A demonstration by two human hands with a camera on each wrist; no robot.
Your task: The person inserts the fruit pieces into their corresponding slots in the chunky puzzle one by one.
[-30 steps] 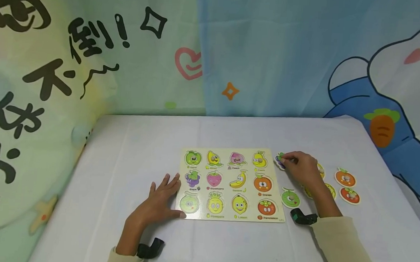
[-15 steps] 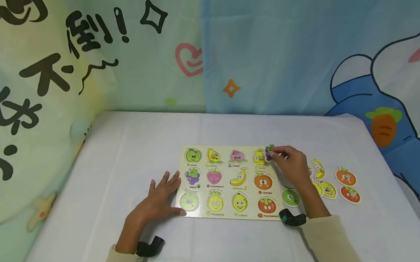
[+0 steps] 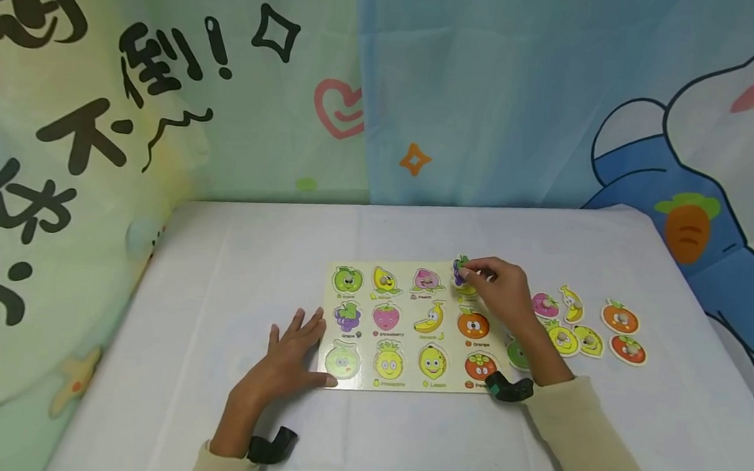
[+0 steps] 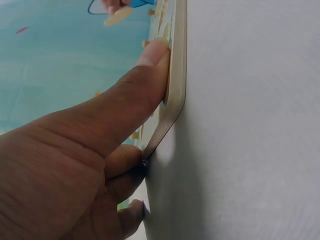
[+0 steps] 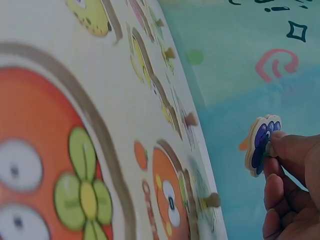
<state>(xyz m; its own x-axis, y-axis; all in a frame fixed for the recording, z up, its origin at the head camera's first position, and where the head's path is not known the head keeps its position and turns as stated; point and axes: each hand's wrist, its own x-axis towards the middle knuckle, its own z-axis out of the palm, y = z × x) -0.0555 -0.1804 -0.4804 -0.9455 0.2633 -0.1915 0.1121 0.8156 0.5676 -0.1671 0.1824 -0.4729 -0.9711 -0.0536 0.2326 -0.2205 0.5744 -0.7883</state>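
Note:
A cream fruit puzzle board [image 3: 409, 317] lies flat on the white-covered table. My right hand [image 3: 503, 290] pinches a purple grape puzzle piece [image 3: 459, 269] above the board's far right corner, over the pear. In the right wrist view the grape piece [image 5: 259, 142] stands tilted, apart from the board, thumb and finger at its face. My left hand [image 3: 288, 356] rests at the board's left edge with fingers spread; its thumb [image 4: 152, 52] presses on the near left corner. The printed grape spot [image 3: 347, 316] is in the middle row's left end. Knobs stick up along the far row.
Loose pieces lie right of the board: a pink-purple one [image 3: 545, 305], a banana [image 3: 570, 303], an orange [image 3: 620, 317], a red persimmon [image 3: 628, 349], a lemon [image 3: 588, 341] and a pineapple [image 3: 563, 340]. A green piece [image 3: 516, 353] is partly behind the right forearm.
My right hand has carried the grape piece left, from beside the board's far right corner to over the pear. My left hand stays at the board's edge.

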